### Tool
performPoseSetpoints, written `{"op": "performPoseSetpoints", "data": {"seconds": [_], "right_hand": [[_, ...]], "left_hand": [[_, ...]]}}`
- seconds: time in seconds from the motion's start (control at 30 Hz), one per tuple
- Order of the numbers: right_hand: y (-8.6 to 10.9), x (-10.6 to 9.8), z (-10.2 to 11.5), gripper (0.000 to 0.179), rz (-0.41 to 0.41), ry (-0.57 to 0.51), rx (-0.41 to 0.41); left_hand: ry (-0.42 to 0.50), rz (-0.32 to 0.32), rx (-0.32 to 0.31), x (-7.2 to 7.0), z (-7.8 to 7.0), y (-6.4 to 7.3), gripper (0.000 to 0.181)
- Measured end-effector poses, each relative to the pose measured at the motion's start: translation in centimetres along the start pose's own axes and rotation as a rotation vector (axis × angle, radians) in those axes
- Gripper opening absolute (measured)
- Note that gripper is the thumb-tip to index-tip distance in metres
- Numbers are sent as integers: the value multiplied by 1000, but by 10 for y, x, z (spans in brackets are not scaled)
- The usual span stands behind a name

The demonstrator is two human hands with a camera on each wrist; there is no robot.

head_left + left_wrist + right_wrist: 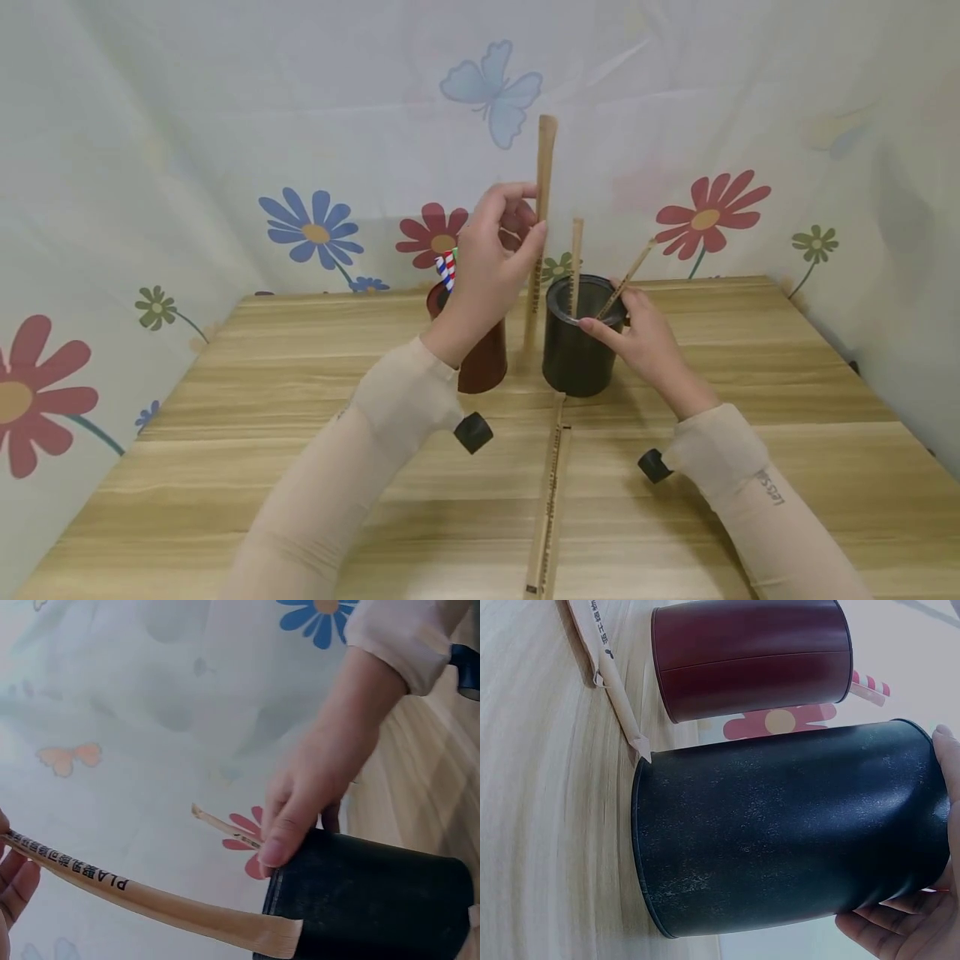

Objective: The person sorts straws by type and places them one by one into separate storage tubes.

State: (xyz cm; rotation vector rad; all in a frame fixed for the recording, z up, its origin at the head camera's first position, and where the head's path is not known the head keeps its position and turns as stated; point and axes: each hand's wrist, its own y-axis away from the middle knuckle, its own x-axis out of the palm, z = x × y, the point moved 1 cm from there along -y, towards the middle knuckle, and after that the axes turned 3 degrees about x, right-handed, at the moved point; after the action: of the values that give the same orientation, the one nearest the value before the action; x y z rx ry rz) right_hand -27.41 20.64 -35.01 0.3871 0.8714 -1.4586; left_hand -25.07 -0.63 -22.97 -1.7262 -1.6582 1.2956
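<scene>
My left hand [491,258] pinches a paper-wrapped straw [546,158] between thumb and fingers. It stands nearly upright, with black print on its brown wrapper [90,871]. Its lower end overlaps the near side of the black cylindrical container [579,358] in the left wrist view; whether they touch I cannot tell. My right hand [648,337] grips that container's rim, thumb at the near side and fingers behind. Two more wrapped straws, one upright [576,258] and one leaning right [633,268], stick out of it.
Left of the black container stands a dark red container [483,362], partly behind my left wrist, with striped sticks [446,268] showing at its top. More wrapped straws [551,500] lie on the wood-grain table [300,433] toward the front. A flowered sheet [375,125] hangs behind.
</scene>
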Motion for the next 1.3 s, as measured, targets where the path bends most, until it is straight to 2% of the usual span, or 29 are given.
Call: {"op": "performPoseSetpoints", "data": {"seconds": [0.27,0.47,0.6,0.77,1.07,1.3], "right_hand": [[0,0,0,87,4,11,15],[0,0,0,87,12,10,25],[0,0,-1,87,16,-6,27],[0,-1,0,87,15,-15,25],[-1,-1,0,87,4,-18,11],[-1,0,-2,86,-5,-11,1]], "left_hand": [[27,-120,98,11,3,-18,32],[43,-185,130,28,13,-22,34],[15,-197,140,39,18,-21,33],[-22,-181,139,52,22,-16,32],[-134,-86,68,66,37,5,33],[-102,-24,28,74,49,22,31]]}}
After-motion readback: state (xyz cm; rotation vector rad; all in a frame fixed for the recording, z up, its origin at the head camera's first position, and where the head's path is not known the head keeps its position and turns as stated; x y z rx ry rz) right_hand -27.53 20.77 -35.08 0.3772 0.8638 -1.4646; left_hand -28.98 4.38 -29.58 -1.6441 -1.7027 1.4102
